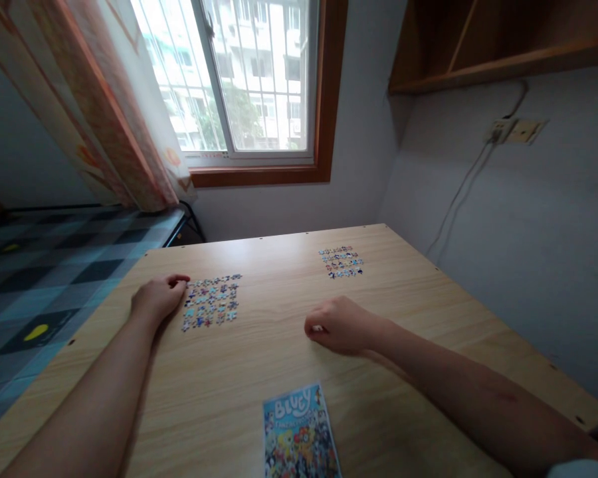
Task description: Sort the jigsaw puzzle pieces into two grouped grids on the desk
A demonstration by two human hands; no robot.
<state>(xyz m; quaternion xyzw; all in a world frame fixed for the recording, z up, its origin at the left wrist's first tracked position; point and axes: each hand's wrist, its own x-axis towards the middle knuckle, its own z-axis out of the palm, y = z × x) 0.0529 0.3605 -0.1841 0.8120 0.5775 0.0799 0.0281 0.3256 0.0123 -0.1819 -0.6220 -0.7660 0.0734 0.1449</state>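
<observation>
Small jigsaw puzzle pieces lie in rows on the left part of the wooden table. Beside their upper left corner is my left hand, its thumb and index fingertip drawn together on a puzzle piece at the row's end. A smaller block of puzzle pieces is laid out farther back on the right. In front of that block my right hand rests on the tabletop, fingers curled into a loose pinch; what the fingertips hold, if anything, is hidden. Nearest me lies a colourful picture sheet marked "Bluey".
The table reaches toward a wall with a barred window. A bed with a checked cover stands at the left, below a curtain. On the right are a wall shelf and a socket with a cable.
</observation>
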